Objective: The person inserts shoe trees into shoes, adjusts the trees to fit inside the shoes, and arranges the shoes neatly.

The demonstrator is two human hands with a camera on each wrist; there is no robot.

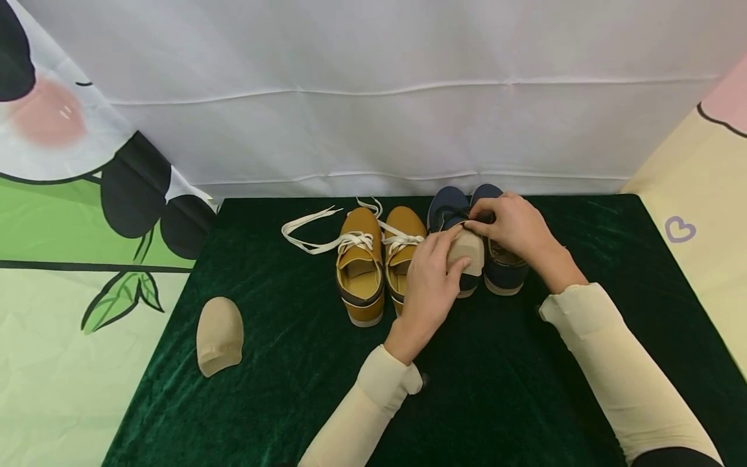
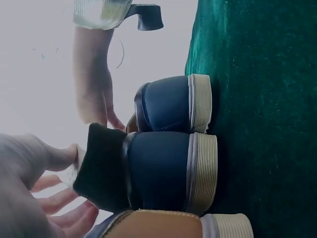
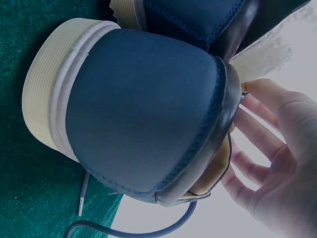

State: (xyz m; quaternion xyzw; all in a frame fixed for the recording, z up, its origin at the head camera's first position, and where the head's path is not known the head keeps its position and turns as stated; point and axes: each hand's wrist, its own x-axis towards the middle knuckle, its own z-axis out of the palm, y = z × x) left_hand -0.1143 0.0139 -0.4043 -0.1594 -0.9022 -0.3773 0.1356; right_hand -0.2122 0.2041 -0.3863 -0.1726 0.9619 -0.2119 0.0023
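Note:
A beige moulded shoe insert stands in the opening of the left navy shoe, its broad end sticking up above the heel. My left hand grips this insert, thumb on one side and fingers on the other; in the left wrist view the insert looks dark against the light. At the front of the same shoe's opening, my right hand pinches the tongue between thumb and fingers. Beneath that hand is the right navy shoe, with its dark lace hanging loose in the right wrist view.
Two mustard shoes with white laces stand left of the navy pair, the right one partly behind my left hand. A second beige insert lies farther left on the green velvet cloth. White fabric hangs behind the table.

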